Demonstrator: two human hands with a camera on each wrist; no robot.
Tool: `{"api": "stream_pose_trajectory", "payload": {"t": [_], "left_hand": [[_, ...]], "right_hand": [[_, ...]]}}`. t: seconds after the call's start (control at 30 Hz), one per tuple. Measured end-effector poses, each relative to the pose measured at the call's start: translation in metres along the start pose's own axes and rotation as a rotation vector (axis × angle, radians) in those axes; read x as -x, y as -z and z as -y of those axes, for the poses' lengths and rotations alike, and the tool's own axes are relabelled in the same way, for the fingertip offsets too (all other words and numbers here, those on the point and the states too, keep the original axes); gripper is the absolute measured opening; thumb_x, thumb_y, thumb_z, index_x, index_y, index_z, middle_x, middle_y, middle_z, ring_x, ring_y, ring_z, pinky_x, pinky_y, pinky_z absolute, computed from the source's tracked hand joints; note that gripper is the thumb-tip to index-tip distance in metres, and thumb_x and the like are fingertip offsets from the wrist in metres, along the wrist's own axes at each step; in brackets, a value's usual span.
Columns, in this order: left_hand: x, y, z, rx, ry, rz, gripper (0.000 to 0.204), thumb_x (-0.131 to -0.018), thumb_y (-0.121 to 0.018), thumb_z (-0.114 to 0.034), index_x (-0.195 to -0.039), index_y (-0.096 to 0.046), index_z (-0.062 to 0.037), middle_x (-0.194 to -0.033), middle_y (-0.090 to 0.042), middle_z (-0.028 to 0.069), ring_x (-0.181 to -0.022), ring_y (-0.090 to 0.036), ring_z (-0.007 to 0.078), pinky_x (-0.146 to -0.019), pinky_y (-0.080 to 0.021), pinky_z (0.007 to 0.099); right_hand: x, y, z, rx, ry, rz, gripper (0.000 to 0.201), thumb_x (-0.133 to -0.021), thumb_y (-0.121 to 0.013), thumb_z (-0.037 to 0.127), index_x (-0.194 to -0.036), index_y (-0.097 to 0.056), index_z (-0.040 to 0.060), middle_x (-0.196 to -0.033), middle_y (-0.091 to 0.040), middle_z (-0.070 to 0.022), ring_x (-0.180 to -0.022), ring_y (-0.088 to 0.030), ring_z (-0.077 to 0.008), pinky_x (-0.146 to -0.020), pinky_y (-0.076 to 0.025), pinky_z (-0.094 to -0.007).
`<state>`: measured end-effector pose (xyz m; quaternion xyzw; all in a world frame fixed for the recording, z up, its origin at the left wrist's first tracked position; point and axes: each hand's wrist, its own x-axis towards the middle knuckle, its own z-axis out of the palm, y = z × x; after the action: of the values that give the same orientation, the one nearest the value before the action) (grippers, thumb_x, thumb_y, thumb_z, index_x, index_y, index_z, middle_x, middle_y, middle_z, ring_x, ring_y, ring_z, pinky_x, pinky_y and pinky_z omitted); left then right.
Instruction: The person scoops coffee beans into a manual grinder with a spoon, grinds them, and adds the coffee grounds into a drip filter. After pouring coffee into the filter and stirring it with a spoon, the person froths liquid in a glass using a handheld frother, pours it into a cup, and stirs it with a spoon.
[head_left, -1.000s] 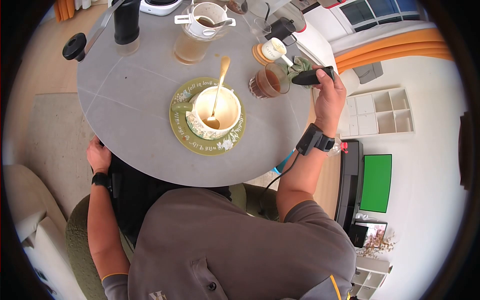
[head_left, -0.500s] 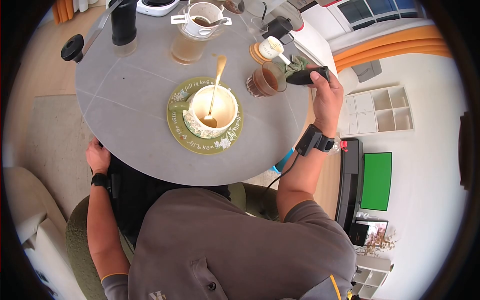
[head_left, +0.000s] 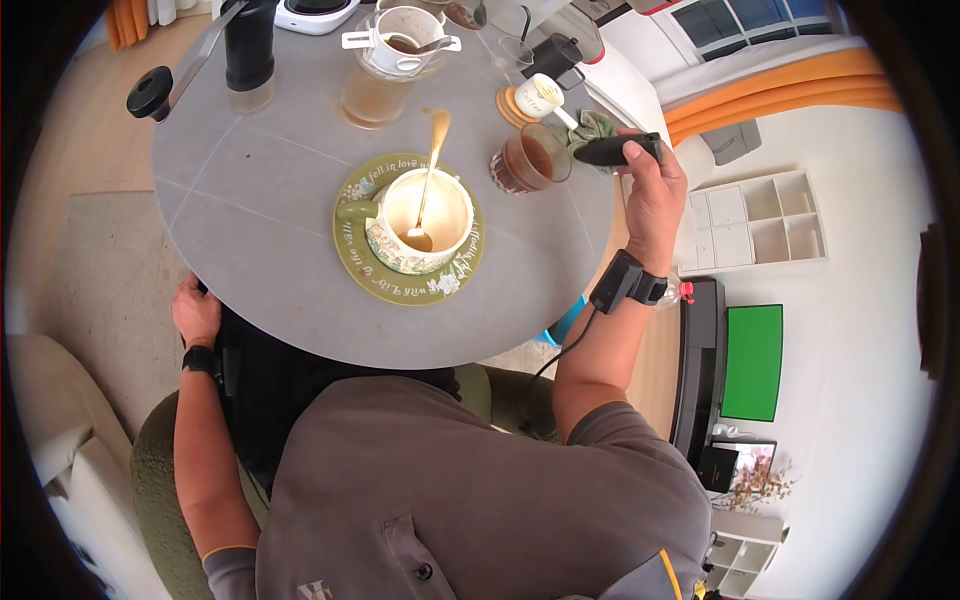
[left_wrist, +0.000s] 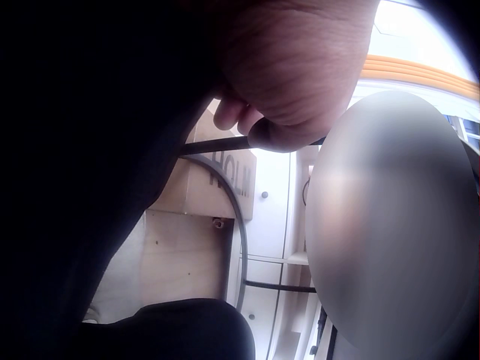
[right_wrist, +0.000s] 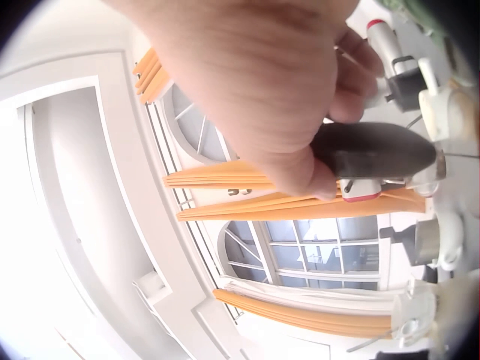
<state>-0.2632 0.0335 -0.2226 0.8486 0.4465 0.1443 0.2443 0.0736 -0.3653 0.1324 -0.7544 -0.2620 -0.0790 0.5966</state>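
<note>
My right hand [head_left: 655, 200] is raised over the table's right edge, pinching a black elongated object [head_left: 612, 151] between thumb and fingers. In the right wrist view this black object [right_wrist: 371, 151] narrows to a rounded end. Its tip overlaps the rim side of a glass [head_left: 512, 172] holding brown liquid. My left hand [head_left: 197, 312] rests low beside the table edge, near my lap, fingers loosely curled; a dark bar [left_wrist: 217, 145] meets its thumb in the left wrist view. Between the hands, a floral cup [head_left: 400, 252] with a gold spoon [head_left: 431, 180] stands on a green saucer [head_left: 350, 265].
Towards the back stand a glass jug [head_left: 375, 104] with a white dripper [head_left: 400, 62] on top and a black hand grinder [head_left: 248, 50]. A white mug [head_left: 537, 95] on a wooden coaster, a green cloth [head_left: 597, 125] and a black pitcher [head_left: 556, 55] sit back right.
The head view shifts slightly, so the table things appear a little further left and up. Both hands keep their places, and the right still holds the black object beside the glass.
</note>
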Motion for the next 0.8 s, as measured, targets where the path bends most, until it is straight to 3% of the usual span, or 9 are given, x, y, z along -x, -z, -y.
{"api": "stream_pose_trajectory", "payload": {"t": [0.43, 0.5, 0.63, 0.8], "left_hand": [[0.0003, -0.0014, 0.0003, 0.009, -0.020, 0.014, 0.037, -0.088, -0.070, -0.038, -0.112, -0.071, -0.0091, -0.105, -0.071, 0.0226, -0.100, -0.066, 0.0436, -0.087, -0.053, 0.0514], [0.0004, -0.0024, 0.0008, 0.018, -0.020, 0.009, 0.038, -0.088, -0.070, -0.038, -0.112, -0.071, -0.0090, -0.105, -0.071, 0.0228, -0.100, -0.066, 0.0435, -0.087, -0.053, 0.0514], [0.0010, -0.0023, -0.0009, 0.037, -0.016, 0.008, 0.038, -0.088, -0.070, -0.037, -0.113, -0.071, -0.0092, -0.105, -0.071, 0.0231, -0.100, -0.066, 0.0437, -0.087, -0.053, 0.0514], [-0.0001, -0.0018, -0.0006, 0.028, -0.017, 0.019, 0.038, -0.088, -0.070, -0.037, -0.115, -0.071, -0.0100, -0.105, -0.071, 0.0228, -0.100, -0.066, 0.0433, -0.087, -0.053, 0.0513]], "right_hand": [[-0.0036, 0.0046, -0.0050, 0.111, -0.004, -0.044, 0.024, -0.089, -0.077, 0.018, -0.105, -0.075, 0.0002, -0.087, -0.065, 0.0024, -0.078, -0.052, -0.0073, -0.072, -0.040, -0.0235], [-0.0015, 0.0039, -0.0035, 0.068, -0.002, -0.001, 0.024, -0.088, -0.076, 0.015, -0.105, -0.076, -0.0024, -0.089, -0.070, -0.0019, -0.077, -0.052, -0.0090, -0.074, -0.042, -0.0242], [0.0007, -0.0008, 0.0012, 0.104, 0.010, -0.039, 0.023, -0.088, -0.075, 0.015, -0.104, -0.077, -0.0021, -0.088, -0.069, -0.0013, -0.077, -0.052, -0.0089, -0.074, -0.042, -0.0241], [0.0015, 0.0006, 0.0018, 0.109, -0.027, 0.033, 0.023, -0.089, -0.074, 0.015, -0.104, -0.077, -0.0019, -0.088, -0.068, -0.0006, -0.078, -0.052, -0.0087, -0.073, -0.042, -0.0241]]}}
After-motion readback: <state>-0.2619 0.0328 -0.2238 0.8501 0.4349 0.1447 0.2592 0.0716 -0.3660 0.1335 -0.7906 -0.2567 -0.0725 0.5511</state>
